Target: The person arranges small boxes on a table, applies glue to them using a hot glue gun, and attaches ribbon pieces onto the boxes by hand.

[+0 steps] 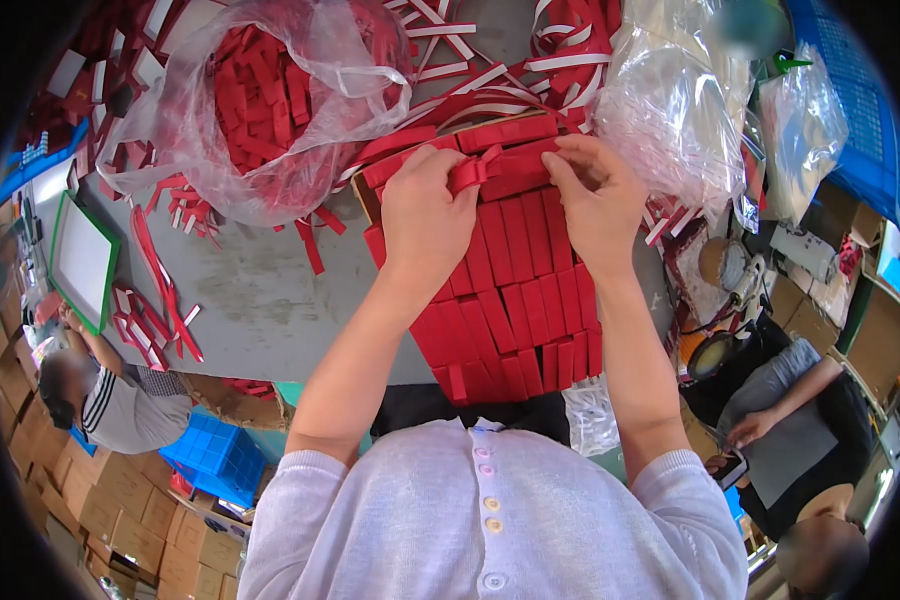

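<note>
My left hand (427, 210) is closed, with a looped red strip (478, 170) at its thumb and fingertips. My right hand (602, 195) bends its thumb and forefinger in a pinch at the right end of a flat red piece (520, 168). Both hands are at the far side of a stack of narrow red pieces (525, 250), packed side by side in several rows. A brown cardboard edge (362, 205) shows at the stack's left side. Whether the looped strip belongs to the flat piece, I cannot tell.
A clear plastic bag (175, 130) of red pieces stands left on the grey table (270, 310). Red-and-white strips (460, 85) lie behind the stack. Clear plastic sleeves (670, 100) are at right. One person (135, 400) is at left, another (800, 420) at right.
</note>
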The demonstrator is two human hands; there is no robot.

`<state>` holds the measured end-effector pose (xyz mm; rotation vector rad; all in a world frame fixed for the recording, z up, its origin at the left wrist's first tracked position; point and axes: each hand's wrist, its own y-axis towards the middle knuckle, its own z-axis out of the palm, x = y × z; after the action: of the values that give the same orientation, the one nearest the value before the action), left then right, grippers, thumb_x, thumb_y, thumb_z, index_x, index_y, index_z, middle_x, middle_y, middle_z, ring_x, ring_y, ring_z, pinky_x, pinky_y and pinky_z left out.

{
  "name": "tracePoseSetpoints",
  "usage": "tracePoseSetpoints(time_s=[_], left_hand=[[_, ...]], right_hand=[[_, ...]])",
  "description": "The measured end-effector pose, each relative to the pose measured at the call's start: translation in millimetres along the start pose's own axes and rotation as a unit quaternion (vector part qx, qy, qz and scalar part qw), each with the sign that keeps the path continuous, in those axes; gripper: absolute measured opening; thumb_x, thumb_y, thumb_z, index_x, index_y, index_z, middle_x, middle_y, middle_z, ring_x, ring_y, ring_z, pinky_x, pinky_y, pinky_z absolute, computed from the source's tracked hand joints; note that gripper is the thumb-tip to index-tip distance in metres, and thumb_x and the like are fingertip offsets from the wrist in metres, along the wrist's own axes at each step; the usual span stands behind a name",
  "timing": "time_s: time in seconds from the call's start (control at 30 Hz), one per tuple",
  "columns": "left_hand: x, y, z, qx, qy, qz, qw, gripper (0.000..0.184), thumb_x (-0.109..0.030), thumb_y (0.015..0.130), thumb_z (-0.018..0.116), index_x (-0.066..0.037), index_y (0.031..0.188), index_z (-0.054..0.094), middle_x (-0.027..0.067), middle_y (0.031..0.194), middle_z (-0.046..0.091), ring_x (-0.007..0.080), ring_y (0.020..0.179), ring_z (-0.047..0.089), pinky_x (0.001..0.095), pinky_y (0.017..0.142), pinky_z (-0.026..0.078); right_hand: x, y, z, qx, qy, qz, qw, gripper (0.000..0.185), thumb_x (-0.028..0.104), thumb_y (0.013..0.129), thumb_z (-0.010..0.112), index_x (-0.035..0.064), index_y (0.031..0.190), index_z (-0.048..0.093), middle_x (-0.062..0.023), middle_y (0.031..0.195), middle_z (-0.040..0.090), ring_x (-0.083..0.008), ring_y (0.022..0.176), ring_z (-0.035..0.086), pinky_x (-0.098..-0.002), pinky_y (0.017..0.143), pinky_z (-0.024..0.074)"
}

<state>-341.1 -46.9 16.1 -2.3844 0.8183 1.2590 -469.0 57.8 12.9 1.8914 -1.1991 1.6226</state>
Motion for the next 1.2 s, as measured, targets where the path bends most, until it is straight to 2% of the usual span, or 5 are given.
tracePoseSetpoints(time_s=[0.17, 0.37, 0.53, 0.83, 1.2], left_hand=[[-4.7, 0.9, 6.9, 0.009, 0.096, 0.000, 0.995, 0.017, -0.005, 0.070, 0.071, 0.004, 0.079, 0.059, 0.0150, 0.074, 0.056, 0.0336, 0.066, 0.055, 0.0370, 0.057, 0.042], [1.5, 7.3, 0.0, -0.029, 0.061, 0.013, 0.998, 0.018, -0.010, 0.075, 0.072, 0.003, 0.082, 0.062, 0.0132, 0.069, 0.059, 0.0230, 0.059, 0.055, 0.0325, 0.059, 0.044], [15.1, 7.0, -24.9, -0.063, 0.013, -0.063, 0.996, 0.020, -0.008, 0.073, 0.073, 0.004, 0.085, 0.062, 0.0150, 0.069, 0.058, 0.0236, 0.055, 0.051, 0.0337, 0.055, 0.043], [14.8, 1.2, -30.4, -0.055, -0.016, -0.088, 0.994, 0.019, -0.009, 0.077, 0.071, 0.005, 0.086, 0.062, 0.0131, 0.065, 0.056, 0.0151, 0.052, 0.043, 0.0285, 0.052, 0.039], [8.6, -2.3, -31.9, -0.043, -0.020, -0.069, 0.996, 0.018, -0.008, 0.077, 0.071, 0.005, 0.086, 0.062, 0.0139, 0.068, 0.060, 0.0161, 0.054, 0.049, 0.0291, 0.054, 0.042]], right_hand=[[-10.7, 8.3, 3.2, -0.044, -0.065, -0.091, 0.993, 0.015, 0.000, 0.076, 0.069, 0.0002, 0.089, 0.064, -0.0067, 0.076, 0.067, -0.0097, 0.064, 0.061, -0.0236, 0.058, 0.0475], [-6.1, 12.5, -6.6, -0.069, -0.228, -0.173, 0.956, 0.016, 0.004, 0.072, 0.072, 0.0045, 0.087, 0.067, -0.0076, 0.086, 0.066, -0.0177, 0.070, 0.062, -0.0269, 0.060, 0.0481], [-9.3, 7.7, -21.8, 0.032, -0.335, -0.379, 0.862, 0.020, 0.019, 0.075, 0.071, 0.0183, 0.095, 0.071, -0.0029, 0.117, 0.059, -0.0285, 0.113, 0.048, -0.0414, 0.093, 0.0374], [-14.0, 0.2, -18.2, 0.077, -0.384, -0.343, 0.854, 0.025, 0.025, 0.079, 0.067, 0.0262, 0.103, 0.071, -0.0029, 0.138, 0.045, -0.0336, 0.129, 0.031, -0.0515, 0.107, 0.0147], [-6.1, -1.8, -15.8, 0.045, -0.392, -0.326, 0.859, 0.022, 0.025, 0.079, 0.067, 0.0261, 0.101, 0.072, -0.0047, 0.138, 0.044, -0.0359, 0.129, 0.030, -0.0527, 0.107, 0.0141]])
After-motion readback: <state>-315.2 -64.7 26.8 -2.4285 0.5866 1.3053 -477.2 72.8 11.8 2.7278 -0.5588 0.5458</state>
